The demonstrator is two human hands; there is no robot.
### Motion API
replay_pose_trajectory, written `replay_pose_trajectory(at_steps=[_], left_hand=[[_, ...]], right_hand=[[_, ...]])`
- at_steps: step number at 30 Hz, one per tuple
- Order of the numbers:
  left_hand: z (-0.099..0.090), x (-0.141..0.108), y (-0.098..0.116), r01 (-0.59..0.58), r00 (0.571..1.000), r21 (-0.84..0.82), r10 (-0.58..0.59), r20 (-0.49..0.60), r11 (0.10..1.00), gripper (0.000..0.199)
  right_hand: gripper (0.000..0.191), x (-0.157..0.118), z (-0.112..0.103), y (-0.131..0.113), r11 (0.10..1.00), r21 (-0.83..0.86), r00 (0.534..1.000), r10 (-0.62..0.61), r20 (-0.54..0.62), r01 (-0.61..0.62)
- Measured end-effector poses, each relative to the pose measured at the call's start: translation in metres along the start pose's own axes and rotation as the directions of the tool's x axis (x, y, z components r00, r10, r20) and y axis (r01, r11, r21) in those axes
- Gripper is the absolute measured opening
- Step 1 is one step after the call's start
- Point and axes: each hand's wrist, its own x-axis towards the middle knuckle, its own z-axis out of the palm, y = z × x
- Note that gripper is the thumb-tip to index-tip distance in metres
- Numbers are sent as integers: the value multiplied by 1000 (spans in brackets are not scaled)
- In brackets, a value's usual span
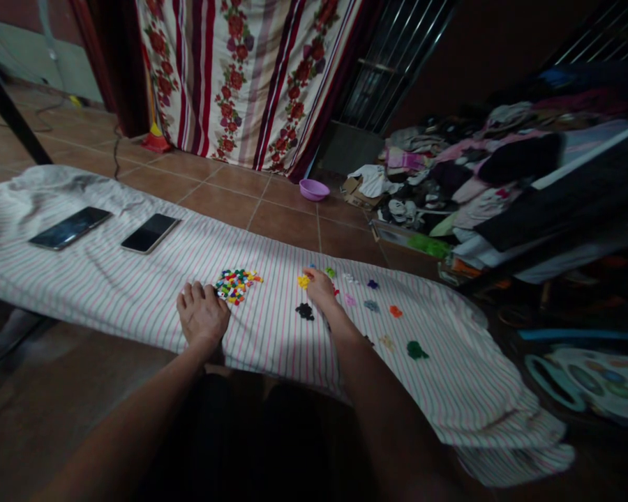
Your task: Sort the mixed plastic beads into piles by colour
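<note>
A mixed pile of small coloured pieces (236,284) lies on the striped cloth (272,348). My left hand (203,314) rests palm down at the pile's left edge, fingers apart. Over the yellow pieces (303,282) is my right hand (319,284), its fingers pinched together; whatever they hold is too small to make out. Black pieces (304,311) lie just below it. To the right are separate clusters: light green (330,272), white (351,278), purple (372,284), pink (350,300), grey (371,305), orange (395,311), beige (386,341) and dark green (417,350).
Two dark-screened devices, a tablet (70,228) and a phone (151,233), lie on the cloth at the left. Beyond it, a purple basin (314,189) stands on the tiled floor before a floral curtain (241,77). Heaped clothes (465,153) fill the back right.
</note>
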Motion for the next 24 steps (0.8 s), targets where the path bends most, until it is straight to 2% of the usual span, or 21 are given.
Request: replay_pose_trajectory(at_steps=[8, 17, 24], left_hand=[[2, 0, 0, 8, 1000, 19, -8, 1, 1000, 33], [2, 0, -1, 1, 1000, 19, -2, 6, 1000, 33], [4, 0, -1, 15, 1000, 10, -15, 0, 1000, 33]], right_hand=[[43, 6, -1, 0, 998, -55, 999, -40, 8, 40], [40, 14, 4, 13, 999, 30, 1000, 11, 1, -11], [40, 15, -16, 9, 999, -38, 999, -19, -44, 17]])
